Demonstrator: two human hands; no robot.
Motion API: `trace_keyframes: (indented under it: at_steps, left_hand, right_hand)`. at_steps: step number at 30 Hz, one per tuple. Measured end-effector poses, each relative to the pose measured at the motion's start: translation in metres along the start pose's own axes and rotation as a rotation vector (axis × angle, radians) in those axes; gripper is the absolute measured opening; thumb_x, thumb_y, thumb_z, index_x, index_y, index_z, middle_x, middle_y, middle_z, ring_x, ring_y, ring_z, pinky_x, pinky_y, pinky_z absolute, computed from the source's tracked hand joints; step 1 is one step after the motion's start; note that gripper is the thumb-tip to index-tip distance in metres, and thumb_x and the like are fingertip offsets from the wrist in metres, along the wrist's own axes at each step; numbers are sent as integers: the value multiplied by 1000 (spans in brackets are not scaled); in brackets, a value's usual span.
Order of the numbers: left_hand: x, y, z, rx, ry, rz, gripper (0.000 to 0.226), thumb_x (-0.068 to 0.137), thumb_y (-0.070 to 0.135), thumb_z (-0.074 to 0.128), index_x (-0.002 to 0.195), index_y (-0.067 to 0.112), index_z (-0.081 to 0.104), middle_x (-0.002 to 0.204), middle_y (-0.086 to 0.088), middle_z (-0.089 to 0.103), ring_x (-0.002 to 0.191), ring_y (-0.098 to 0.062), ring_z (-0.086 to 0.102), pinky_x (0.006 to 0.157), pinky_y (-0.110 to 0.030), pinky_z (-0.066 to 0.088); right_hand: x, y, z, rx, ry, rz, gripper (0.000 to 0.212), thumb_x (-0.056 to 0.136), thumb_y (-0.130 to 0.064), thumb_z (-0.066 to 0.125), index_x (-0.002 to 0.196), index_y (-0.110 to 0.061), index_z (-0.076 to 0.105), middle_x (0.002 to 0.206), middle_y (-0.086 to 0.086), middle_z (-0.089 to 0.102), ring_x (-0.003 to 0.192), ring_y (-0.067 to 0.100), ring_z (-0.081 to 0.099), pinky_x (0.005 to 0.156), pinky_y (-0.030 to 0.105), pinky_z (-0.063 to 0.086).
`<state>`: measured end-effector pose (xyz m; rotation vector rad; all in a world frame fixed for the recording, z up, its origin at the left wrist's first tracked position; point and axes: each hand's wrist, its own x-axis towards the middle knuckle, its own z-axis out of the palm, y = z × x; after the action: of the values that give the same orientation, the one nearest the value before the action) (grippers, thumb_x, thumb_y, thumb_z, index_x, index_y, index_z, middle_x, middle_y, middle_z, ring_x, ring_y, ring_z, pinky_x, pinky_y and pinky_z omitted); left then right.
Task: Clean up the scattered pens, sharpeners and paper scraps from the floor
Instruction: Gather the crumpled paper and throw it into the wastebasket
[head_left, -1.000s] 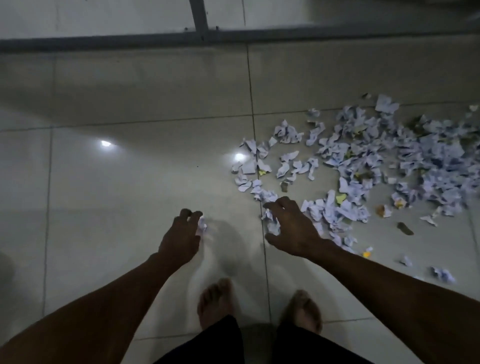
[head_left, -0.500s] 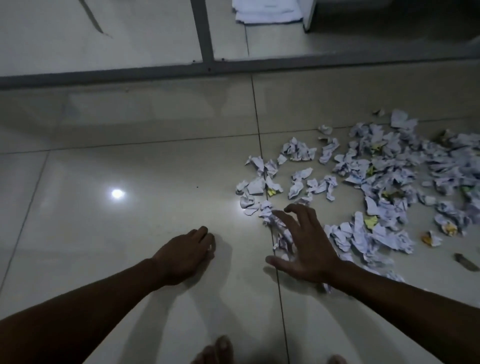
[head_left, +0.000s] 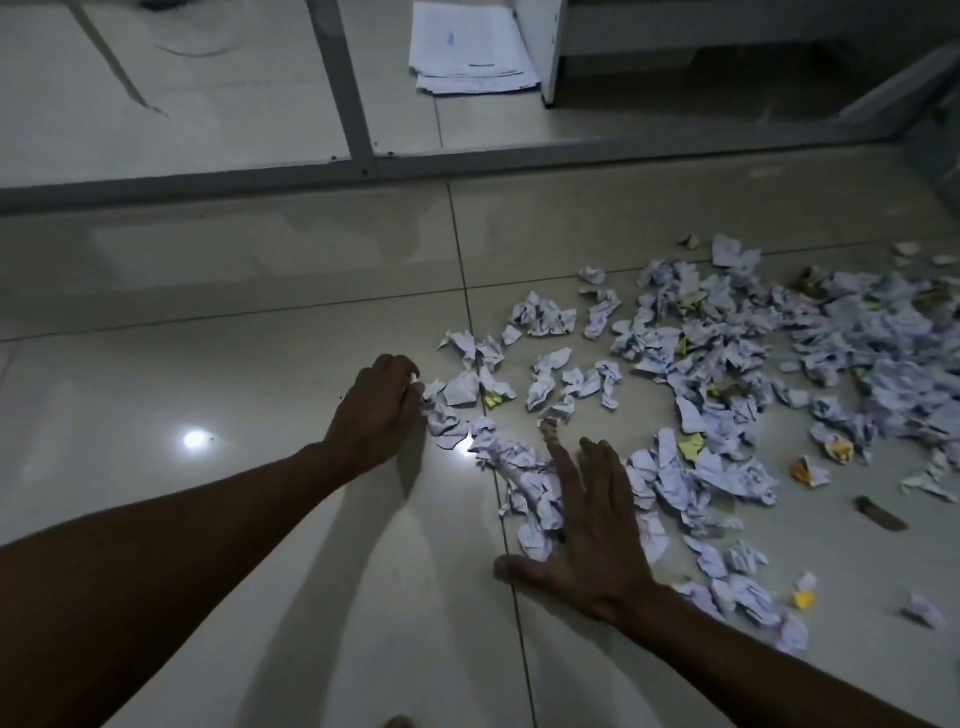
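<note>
This looks like a dim indoor room, likely an office or study room. The floor (head_left: 260, 364) is glossy pale tile, a grey metal frame (head_left: 358, 130) runs across it, a stack of printed sheets (head_left: 470, 49) lies beside white furniture (head_left: 553, 52), and crumpled paper scraps (head_left: 727, 374) litter the tiles.

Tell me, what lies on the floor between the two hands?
In the head view, crumpled white paper scraps lie between the left hand and the right hand.
</note>
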<state>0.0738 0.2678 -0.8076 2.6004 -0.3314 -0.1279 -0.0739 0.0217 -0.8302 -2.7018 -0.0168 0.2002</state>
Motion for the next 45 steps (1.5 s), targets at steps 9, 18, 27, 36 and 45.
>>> trace_keyframes:
  at_steps: [9,18,27,36,45]
  left_hand:
    - [37,8,14,-79,64,82,19,95,24,48,98,6,55,94,-4,48,85,-20,46,71,-25,27]
    - [28,35,38,-124,-60,157,46,90,39,29,91,0,54,88,-18,55,79,-29,50,68,-36,35]
    - [7,49,51,-168,-76,115,43,89,47,34,91,9,54,83,-6,54,77,-22,49,67,-37,41]
    - [-7,66,52,-271,-78,73,9,100,24,44,99,18,50,87,3,50,78,-11,46,64,-17,31]
    - [-27,78,44,-278,-235,136,41,99,32,46,133,10,49,128,-7,56,114,-17,53,92,-25,40]
  right_hand:
    - [0,-18,17,196,380,103,55,79,-59,56,122,-25,60,135,7,44,130,28,37,105,46,28]
    - [15,-16,23,139,336,61,9,79,-30,68,86,-25,68,111,1,56,113,24,49,91,43,34]
    - [24,-28,14,112,274,198,15,68,-34,65,75,-24,72,101,0,55,106,24,49,87,37,29]
    - [28,-34,-16,570,366,308,20,77,-23,70,79,-39,59,99,-9,54,101,14,51,91,50,45]
    - [30,-23,-35,743,432,274,7,95,-11,56,98,-17,53,68,-6,58,62,4,57,51,16,41]
